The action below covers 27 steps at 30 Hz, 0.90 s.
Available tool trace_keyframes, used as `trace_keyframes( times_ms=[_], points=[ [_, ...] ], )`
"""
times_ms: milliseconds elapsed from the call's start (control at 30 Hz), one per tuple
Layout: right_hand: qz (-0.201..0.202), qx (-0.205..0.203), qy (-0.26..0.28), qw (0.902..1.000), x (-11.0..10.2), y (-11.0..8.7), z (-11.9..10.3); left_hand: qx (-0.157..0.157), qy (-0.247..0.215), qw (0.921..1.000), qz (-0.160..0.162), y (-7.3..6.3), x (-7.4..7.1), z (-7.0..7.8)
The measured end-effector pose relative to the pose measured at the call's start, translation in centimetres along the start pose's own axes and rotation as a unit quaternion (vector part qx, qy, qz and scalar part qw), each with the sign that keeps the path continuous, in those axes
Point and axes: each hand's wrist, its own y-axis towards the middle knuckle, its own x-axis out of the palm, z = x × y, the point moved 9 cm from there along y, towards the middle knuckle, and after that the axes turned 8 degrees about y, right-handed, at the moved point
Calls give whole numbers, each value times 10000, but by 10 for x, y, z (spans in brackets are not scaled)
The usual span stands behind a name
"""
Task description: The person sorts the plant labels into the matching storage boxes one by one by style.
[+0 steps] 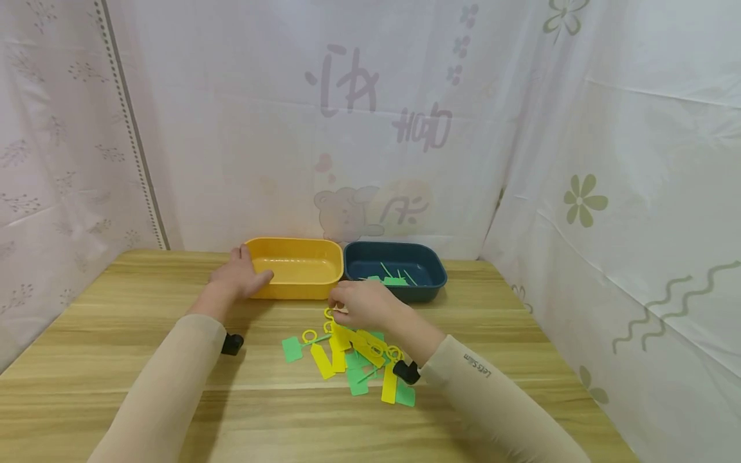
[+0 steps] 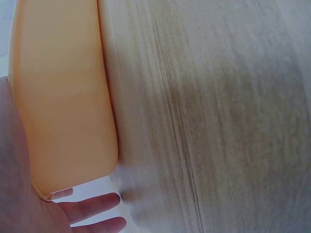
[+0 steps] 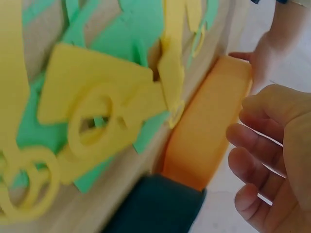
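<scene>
At the left end of the yellow bin (image 1: 295, 292), my left hand (image 1: 234, 276) rests against its corner, thumb over the front rim. In the left wrist view its extended fingers (image 2: 95, 208) reach past the bin's end. My right hand (image 1: 367, 305) hovers over the far side of a pile of tags, in front of the place where the two bins meet. Its fingers (image 3: 255, 145) are loosely bent, with nothing seen between them. The pile mixes yellow ring-topped tags (image 1: 322, 361) and green tags with thin tails (image 1: 357, 381). A yellow ring (image 1: 329, 313) lies close under the right fingertips.
A dark blue bin (image 1: 425, 292) stands right beside the yellow one and holds several green tags (image 1: 395, 281). Both sit at the back of a wooden table (image 1: 278, 418). Printed curtains (image 1: 231, 128) hang behind and at the sides.
</scene>
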Motion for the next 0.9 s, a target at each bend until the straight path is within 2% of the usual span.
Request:
trace_keyframes(
  times_ms=[200,333,533,900],
  points=[
    [-602,-85,95,9981,25,3,-10,8,-24,10000,23,-6,-3,2],
    [-829,-258,83,9962,38,2,-18,17,-7,10000,13,-7,-3,3],
    [-807,-441,-70,9957,46,4,-25,28,-21,10000,19,-7,-3,3],
    [-806,-457,-145,9956,51,7,-30,25,-5,10000,43,-6,-3,3]
  ],
)
